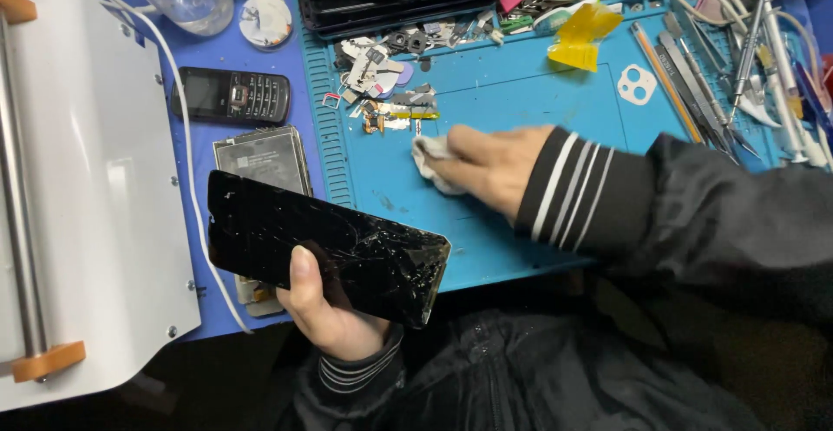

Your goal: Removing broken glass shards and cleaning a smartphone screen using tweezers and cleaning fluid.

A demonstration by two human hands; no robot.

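Black glass, badly cracked near one end, fronts the smartphone (330, 253) that the left hand (325, 309) grips from below, thumb laid across the screen, holding it level above the near edge of the tabletop (234, 58). Right hand (490, 166) lies closed over a small white cloth (429, 157), pressing it flat against the blue work mat (521, 92). Just beyond the cloth sits a scatter of small phone parts (386, 84); a black keypad phone (230, 97) rests left of the mat, tweezers and screwdrivers (711, 84) line its right side, and a white machine (87, 179) stands far left
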